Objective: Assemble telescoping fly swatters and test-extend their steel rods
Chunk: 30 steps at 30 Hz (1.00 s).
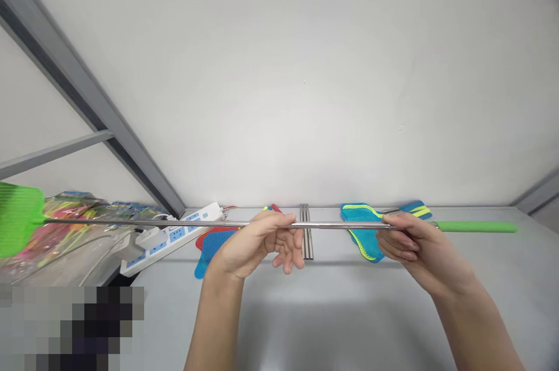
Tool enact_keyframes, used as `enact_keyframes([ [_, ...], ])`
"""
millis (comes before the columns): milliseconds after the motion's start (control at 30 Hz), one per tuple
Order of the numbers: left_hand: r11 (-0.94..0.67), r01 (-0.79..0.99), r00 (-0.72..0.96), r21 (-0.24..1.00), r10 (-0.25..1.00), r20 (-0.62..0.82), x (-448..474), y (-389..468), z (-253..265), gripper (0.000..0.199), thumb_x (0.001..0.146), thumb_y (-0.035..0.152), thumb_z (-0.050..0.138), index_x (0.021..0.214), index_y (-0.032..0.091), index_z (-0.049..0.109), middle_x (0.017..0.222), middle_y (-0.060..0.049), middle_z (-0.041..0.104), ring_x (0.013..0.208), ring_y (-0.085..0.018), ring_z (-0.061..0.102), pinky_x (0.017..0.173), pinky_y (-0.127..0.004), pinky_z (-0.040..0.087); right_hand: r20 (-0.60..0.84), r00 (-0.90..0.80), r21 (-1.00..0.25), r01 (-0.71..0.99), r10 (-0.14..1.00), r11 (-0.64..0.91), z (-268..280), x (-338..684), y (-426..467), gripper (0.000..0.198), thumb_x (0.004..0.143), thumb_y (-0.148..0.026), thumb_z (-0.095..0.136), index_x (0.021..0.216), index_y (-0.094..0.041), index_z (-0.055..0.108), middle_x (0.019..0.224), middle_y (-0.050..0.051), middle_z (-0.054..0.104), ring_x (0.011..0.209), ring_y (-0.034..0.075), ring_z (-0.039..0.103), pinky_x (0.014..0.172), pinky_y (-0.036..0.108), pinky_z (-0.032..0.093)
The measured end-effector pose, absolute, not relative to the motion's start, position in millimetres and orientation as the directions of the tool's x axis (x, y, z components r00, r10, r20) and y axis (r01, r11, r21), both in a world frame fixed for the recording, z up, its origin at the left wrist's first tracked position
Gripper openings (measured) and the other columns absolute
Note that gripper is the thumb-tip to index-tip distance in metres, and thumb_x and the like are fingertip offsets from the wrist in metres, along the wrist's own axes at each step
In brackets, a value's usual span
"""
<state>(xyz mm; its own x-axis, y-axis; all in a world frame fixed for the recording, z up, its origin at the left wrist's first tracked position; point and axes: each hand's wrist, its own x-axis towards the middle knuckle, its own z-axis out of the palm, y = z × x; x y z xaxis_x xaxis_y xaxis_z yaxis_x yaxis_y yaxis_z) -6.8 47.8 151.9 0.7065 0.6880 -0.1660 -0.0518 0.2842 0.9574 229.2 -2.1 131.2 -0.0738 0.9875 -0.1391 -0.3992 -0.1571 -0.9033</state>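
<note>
A fly swatter [345, 225] with a long metal rod stretches level across the view. Its green slotted head [21, 219] is at the far left, cut off by the frame edge, and its green grip [476, 227] is at the right. My left hand [266, 240] is closed on the rod near the middle, thumb along the top, with the other fingers loosely curled below. Near the grip, my right hand [413, 243] pinches the rod between thumb and fingers. Behind the rod are several metal tubes [307, 243], a teal and yellow swatter head [369, 243] and a blue one [218, 246].
A white power strip [174, 240] with plugs lies at the left of the grey table [332, 324]. Beyond it are plastic-wrapped colourful packs [82, 214]. A grey metal frame [87, 91] and a pale wall [305, 68] stand behind. The lower left is pixelated.
</note>
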Motion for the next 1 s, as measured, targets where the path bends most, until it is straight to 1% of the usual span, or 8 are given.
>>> enact_keyframes([
  [133,0.278,-0.038,0.7,0.96,0.693,-0.173,-9.7,50.9,151.4,0.037,0.081,0.029,0.037,0.057,0.01,0.056,0.049,-0.008,0.061,0.038,-0.011,0.052,0.037,-0.019,0.029,-0.125,-0.091,-0.906,-0.396,0.988,-0.151,129.3,229.5,0.1,0.041,0.074,-0.026,0.048,0.04,-0.018,0.026,0.041,-0.006,0.013,0.039,0.007,0.013,0.045,0.028,0.011],
  [267,0.268,-0.023,0.677,0.963,0.713,-0.182,-19.1,53.9,150.9,0.037,0.082,0.028,0.036,0.056,0.01,0.056,0.047,-0.008,0.06,0.038,-0.011,0.052,0.037,-0.019,0.028,-0.141,-0.093,-0.896,-0.411,0.986,-0.167,126.3,231.2,3.4,0.041,0.074,-0.026,0.048,0.04,-0.018,0.026,0.041,-0.006,0.012,0.039,0.007,0.012,0.044,0.027,0.01],
  [500,0.232,-0.019,0.675,0.973,0.721,-0.159,-35.9,60.5,146.2,0.038,0.082,0.027,0.035,0.056,0.01,0.056,0.047,-0.008,0.06,0.039,-0.013,0.054,0.037,-0.02,0.029,-0.141,-0.126,-0.891,-0.417,0.982,-0.182,120.5,225.8,8.1,0.04,0.075,-0.025,0.047,0.041,-0.018,0.026,0.041,-0.006,0.013,0.039,0.007,0.012,0.045,0.028,0.01],
  [633,0.241,-0.007,0.668,0.97,0.723,-0.175,-40.7,69.4,137.3,0.037,0.082,0.027,0.036,0.056,0.009,0.056,0.047,-0.009,0.06,0.038,-0.012,0.053,0.036,-0.019,0.029,-0.163,-0.138,-0.879,-0.43,0.977,-0.207,113.6,221.8,15.0,0.04,0.075,-0.025,0.047,0.041,-0.018,0.026,0.041,-0.006,0.014,0.039,0.007,0.012,0.044,0.027,0.01],
  [767,0.264,-0.004,0.625,0.964,0.753,-0.204,-49.3,77.7,128.5,0.035,0.08,0.028,0.038,0.057,0.01,0.056,0.045,-0.007,0.06,0.037,-0.012,0.052,0.035,-0.018,0.028,-0.199,-0.147,-0.854,-0.46,0.969,-0.245,105.9,222.0,22.0,0.039,0.074,-0.023,0.047,0.042,-0.019,0.026,0.042,-0.007,0.013,0.039,0.007,0.01,0.042,0.027,0.01],
  [1000,0.265,0.003,0.61,0.964,0.763,-0.212,-57.2,79.1,126.3,0.034,0.08,0.029,0.04,0.056,0.01,0.057,0.045,-0.008,0.059,0.037,-0.012,0.052,0.035,-0.019,0.026,-0.207,-0.158,-0.857,-0.447,0.965,-0.257,104.3,223.0,22.8,0.04,0.075,-0.025,0.047,0.042,-0.019,0.026,0.042,-0.007,0.013,0.04,0.007,0.011,0.042,0.026,0.012],
])
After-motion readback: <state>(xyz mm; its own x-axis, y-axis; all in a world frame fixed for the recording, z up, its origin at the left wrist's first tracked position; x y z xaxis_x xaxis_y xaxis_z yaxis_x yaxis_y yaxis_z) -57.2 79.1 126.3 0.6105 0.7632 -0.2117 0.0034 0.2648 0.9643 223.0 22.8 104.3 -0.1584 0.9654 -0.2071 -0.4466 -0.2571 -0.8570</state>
